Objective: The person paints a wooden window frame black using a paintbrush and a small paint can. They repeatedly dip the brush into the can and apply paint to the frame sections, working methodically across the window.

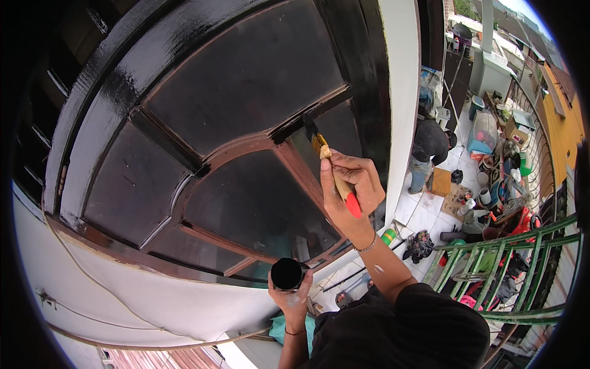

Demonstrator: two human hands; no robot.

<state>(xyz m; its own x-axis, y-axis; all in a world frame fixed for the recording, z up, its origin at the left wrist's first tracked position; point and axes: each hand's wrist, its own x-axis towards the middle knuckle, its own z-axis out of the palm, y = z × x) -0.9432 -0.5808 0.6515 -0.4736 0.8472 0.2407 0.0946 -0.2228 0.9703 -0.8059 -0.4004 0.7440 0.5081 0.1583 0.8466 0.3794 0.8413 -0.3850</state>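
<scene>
My right hand [352,189] grips a paintbrush [343,184] by its wooden handle, which has a red end. The dark bristles touch a freshly black bar of the wooden window frame [239,146]. Below it, my left hand [292,295] is closed around a small container of black paint [286,274], held near the frame's lower edge. Glossy black covers the outer frame and some of the bars; other bars are reddish brown. Dark glass panes [253,203] lie between the bars.
A green metal ladder [502,272] stands at the right. Beyond it, a co-worker [428,147] bends over a tiled floor [417,207] near a cardboard box [441,181], buckets and bags. White wall [152,304] borders the frame, with a cable [87,272] hanging across it.
</scene>
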